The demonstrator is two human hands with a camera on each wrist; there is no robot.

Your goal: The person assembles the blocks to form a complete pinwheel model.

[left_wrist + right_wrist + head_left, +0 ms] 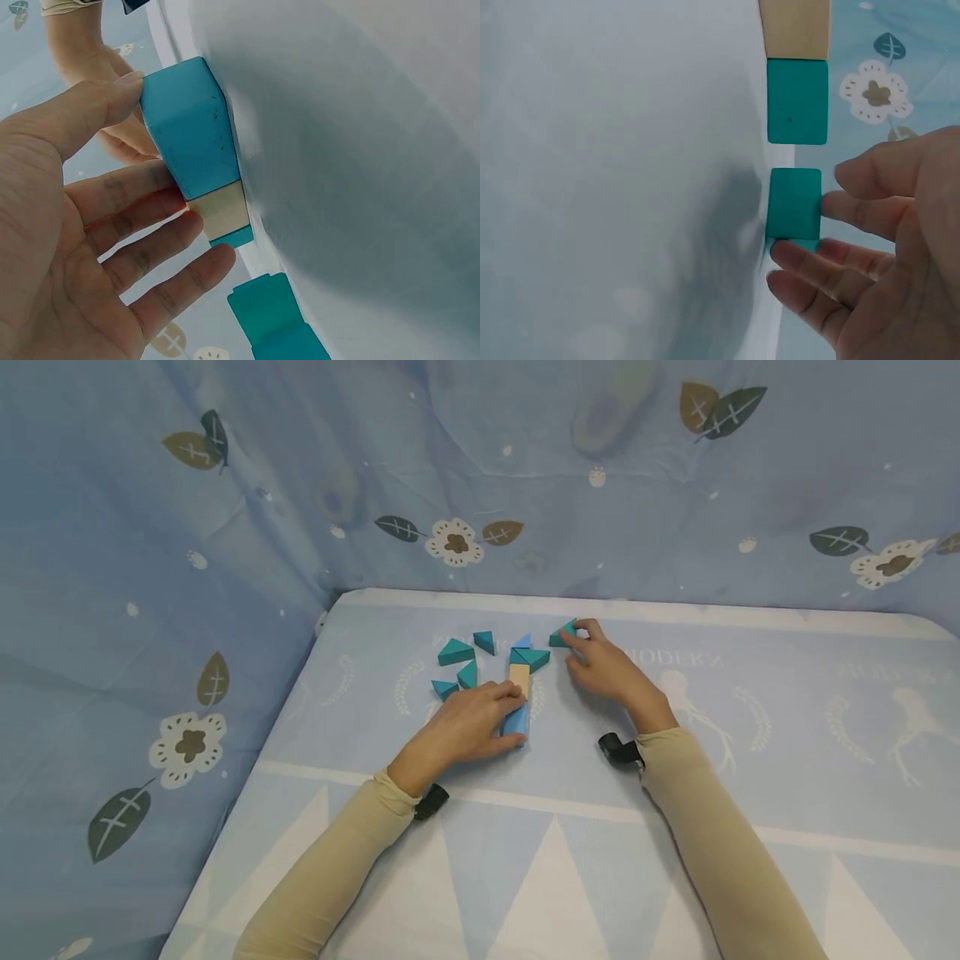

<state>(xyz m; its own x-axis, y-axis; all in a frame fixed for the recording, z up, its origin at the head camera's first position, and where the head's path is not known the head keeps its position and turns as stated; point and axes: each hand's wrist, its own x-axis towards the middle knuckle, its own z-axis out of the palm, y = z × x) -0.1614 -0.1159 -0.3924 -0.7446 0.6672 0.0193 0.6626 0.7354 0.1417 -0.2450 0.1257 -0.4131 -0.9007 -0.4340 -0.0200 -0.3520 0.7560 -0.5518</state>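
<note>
My left hand (472,718) rests over a row of blocks, fingers spread and fairly straight. Its thumb touches the near end of a blue block (191,131), and its fingers lie along that block and the pale wooden block (519,677) beyond it. Green triangular blocks (533,658) sit at the row's far end, with a light blue triangular block (522,641) just past them. To the right of that end, my right hand (611,668) holds a separate green triangular block (794,202) by its edges, low over the table. A small gap separates it from the row.
Left of the row lie several loose teal triangular blocks (456,652), one close by my left knuckles. A patterned pale blue cloth covers the table (750,793). Behind and at the left hangs a blue curtain (525,468) with leaves and flowers.
</note>
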